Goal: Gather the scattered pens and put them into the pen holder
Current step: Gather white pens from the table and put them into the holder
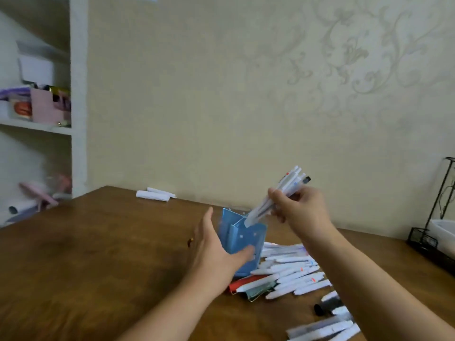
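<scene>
A blue square pen holder (248,238) stands on the brown wooden table (98,254). My left hand (214,244) grips its near left side, thumb across the front. My right hand (301,210) holds a bundle of white pens (280,193) tilted over the holder, their lower tips at the holder's rim. A heap of white pens (293,271) lies on the table to the right of the holder. More pens (330,326), one with a black cap, lie at the near right edge.
Two white rolled items (154,194) lie at the table's far edge by the wall. A red and a green flat object (248,289) sit under the pen heap. A black wire rack (438,232) stands at the right. Shelves (37,114) with clutter fill the left.
</scene>
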